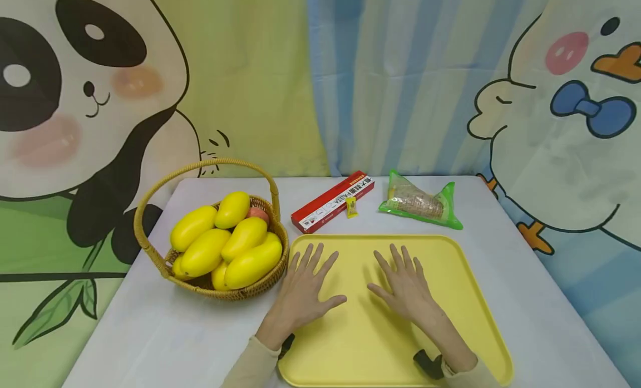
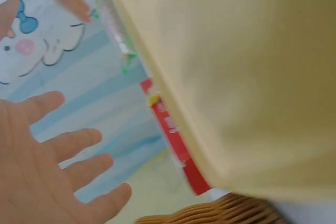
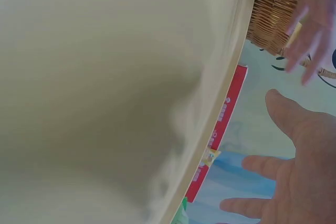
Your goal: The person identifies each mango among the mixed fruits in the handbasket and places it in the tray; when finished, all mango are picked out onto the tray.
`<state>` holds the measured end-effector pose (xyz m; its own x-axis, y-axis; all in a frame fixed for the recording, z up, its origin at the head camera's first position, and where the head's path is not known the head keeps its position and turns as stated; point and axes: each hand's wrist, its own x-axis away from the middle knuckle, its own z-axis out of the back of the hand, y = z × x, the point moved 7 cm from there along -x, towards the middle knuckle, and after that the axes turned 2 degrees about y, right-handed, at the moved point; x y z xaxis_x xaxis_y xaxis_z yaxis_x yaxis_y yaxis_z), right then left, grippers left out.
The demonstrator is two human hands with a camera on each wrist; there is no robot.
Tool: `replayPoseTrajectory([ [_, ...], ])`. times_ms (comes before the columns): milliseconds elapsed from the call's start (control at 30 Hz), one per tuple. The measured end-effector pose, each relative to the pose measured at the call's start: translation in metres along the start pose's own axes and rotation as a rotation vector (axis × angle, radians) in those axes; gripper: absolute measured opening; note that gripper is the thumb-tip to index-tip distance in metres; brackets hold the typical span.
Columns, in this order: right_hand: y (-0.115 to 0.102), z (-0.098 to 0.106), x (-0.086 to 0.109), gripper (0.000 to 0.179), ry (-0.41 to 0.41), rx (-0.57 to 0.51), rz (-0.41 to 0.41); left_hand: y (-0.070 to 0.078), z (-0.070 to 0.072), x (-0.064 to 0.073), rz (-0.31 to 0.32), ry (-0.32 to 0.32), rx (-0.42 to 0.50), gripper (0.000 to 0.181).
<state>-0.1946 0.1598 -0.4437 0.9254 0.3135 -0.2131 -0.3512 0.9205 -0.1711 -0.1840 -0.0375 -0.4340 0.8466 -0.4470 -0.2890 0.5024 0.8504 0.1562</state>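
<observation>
Both hands hover over a yellow tray with fingers spread and nothing held. My left hand is above the tray's left side, close to a wicker basket with a tall handle. Over the tray's right half is my right hand, palm down, its shadow falling on the tray. In the left wrist view the left hand shows splayed fingers apart from the tray. The right wrist view likewise shows the right hand touching nothing.
Several yellow mango-like fruits and a reddish round one fill the basket. Behind the tray lie a red pasta box, a small yellow packet and a green-edged clear bag with brownish contents. Cartoon curtains hang behind the white table.
</observation>
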Motion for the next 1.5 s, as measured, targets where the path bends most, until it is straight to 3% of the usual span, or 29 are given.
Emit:
replayPoseTrajectory([
  [100, 0.0, 0.001, 0.001, 0.071, 0.002, -0.002, 0.004, 0.006, 0.019, -0.004, -0.051, 0.067, 0.028, 0.085],
  [233, 0.0, 0.0, 0.003, 0.072, -0.002, -0.028, 0.009, 0.003, 0.059, -0.001, -0.09, 0.188, 0.085, 0.086],
  [433, 0.0, 0.002, 0.005, 0.071, -0.002, -0.052, 0.02, -0.025, 0.123, 0.017, -0.129, 0.425, 0.137, 0.075],
  [533, -0.002, 0.002, 0.003, 0.071, -0.009, -0.084, 0.032, -0.044, 0.155, 0.028, -0.129, 0.558, 0.1, 0.071],
  [667, -0.006, 0.004, 0.001, 0.071, -0.011, -0.109, 0.051, -0.074, 0.196, 0.042, -0.073, 0.754, 0.001, 0.066],
  [833, -0.011, 0.006, 0.001, 0.072, -0.017, -0.136, 0.076, -0.121, 0.227, 0.059, 0.087, 0.931, -0.022, 0.065],
  [933, -0.014, 0.005, 0.003, 0.072, -0.029, -0.161, 0.094, -0.151, 0.233, 0.068, 0.185, 0.95, 0.053, 0.063],
  [1000, -0.016, 0.004, 0.004, 0.071, -0.039, -0.175, 0.105, -0.171, 0.23, 0.074, 0.277, 0.929, 0.153, 0.057],
  [1133, -0.019, 0.002, 0.007, 0.07, -0.054, -0.187, 0.119, -0.201, 0.215, 0.085, 0.523, 0.819, 0.35, 0.065],
  [1200, -0.019, 0.002, 0.008, 0.07, -0.056, -0.185, 0.12, -0.21, 0.206, 0.089, 0.614, 0.764, 0.417, 0.064],
  [1267, -0.019, 0.002, 0.008, 0.07, -0.057, -0.183, 0.119, -0.217, 0.199, 0.09, 0.65, 0.741, 0.47, 0.058],
  [1333, -0.02, 0.002, 0.008, 0.07, -0.058, -0.18, 0.123, -0.222, 0.194, 0.09, 0.643, 0.746, 0.546, 0.047],
  [1500, -0.022, 0.001, 0.007, 0.07, -0.065, -0.179, 0.137, -0.235, 0.182, 0.09, 0.601, 0.794, 0.934, 0.024],
])
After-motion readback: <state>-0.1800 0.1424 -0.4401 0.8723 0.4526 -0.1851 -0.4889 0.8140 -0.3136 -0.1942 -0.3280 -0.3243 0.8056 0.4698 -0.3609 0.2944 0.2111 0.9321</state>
